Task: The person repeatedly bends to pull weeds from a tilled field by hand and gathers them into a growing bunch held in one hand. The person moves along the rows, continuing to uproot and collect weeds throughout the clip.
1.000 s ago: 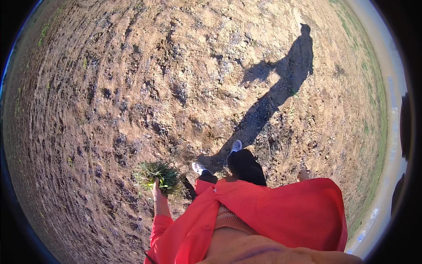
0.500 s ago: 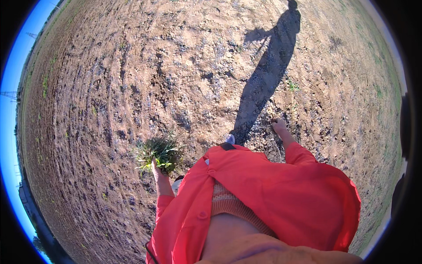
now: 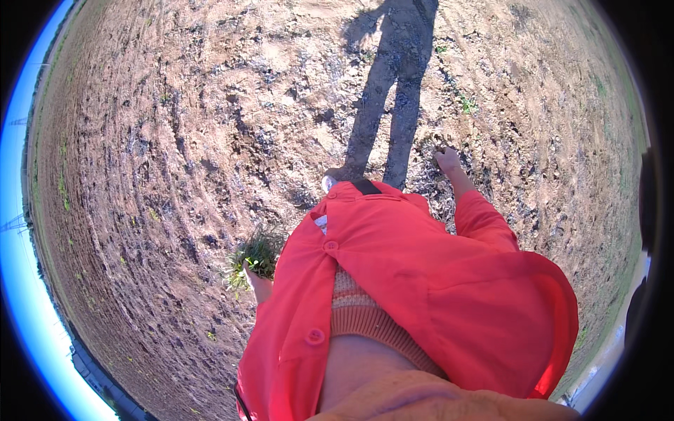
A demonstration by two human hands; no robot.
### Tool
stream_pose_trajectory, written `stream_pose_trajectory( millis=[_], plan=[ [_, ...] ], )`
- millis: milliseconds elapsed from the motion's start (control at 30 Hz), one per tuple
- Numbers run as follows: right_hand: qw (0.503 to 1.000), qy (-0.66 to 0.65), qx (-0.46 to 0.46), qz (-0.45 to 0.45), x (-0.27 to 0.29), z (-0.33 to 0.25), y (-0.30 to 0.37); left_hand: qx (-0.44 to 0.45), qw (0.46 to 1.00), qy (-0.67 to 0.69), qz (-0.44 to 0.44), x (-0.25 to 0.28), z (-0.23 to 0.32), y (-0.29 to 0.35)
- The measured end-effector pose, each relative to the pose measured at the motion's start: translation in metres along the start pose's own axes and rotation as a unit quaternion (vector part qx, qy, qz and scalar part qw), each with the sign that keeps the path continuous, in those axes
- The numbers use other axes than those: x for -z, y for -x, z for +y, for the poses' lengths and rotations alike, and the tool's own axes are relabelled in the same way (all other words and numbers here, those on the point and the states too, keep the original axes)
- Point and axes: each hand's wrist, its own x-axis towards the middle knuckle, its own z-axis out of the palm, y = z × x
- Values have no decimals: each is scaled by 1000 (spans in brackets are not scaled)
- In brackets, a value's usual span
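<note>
Here, notes for the moment seen from the head view.

Left hand: the left hand (image 3: 258, 284) is held low beside the red coat (image 3: 393, 281); its fingers are clamped on a bunch of green plants (image 3: 254, 256), stems gripped from below, leaves pointing up and outward.

Right hand: the right hand (image 3: 446, 160) is stretched forward over the ground; the fingers are curled together, and whether anything is pinched inside them cannot be told.

Bunch location: the bunch is carried at the left hip, above the soil (image 3: 154, 161), clear of it and not touching the coat as far as can be seen.

Ground: dry, cloddy brown soil is seen all round, with small green sprouts scattered; one sprout (image 3: 466, 105) is noted beyond the right hand.

Shadow: a long shadow (image 3: 393, 91) is cast straight ahead of the feet; one shoe (image 3: 328, 182) is just visible.

Handling judgement: the bunch is probably best kept gripped near the stem bases, upright and firm, so stems are not crushed or dropped while the other hand works low.
</note>
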Motion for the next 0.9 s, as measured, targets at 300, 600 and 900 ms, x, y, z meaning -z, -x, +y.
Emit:
stream_pose_trajectory(
  millis=[300, 600, 900],
  plan=[
    [971, 158, -161, 80, -23, 42, -45, -16, 990, -66, -125, -223, 114, -149],
    [982, 56, -163, 80, 5, 1, -196, -14, 976, -95, -196, -446, 112, -182],
    [994, -72, -69, 34, 98, -191, -303, 35, 989, -76, -118, -491, 124, -201]
  ],
)
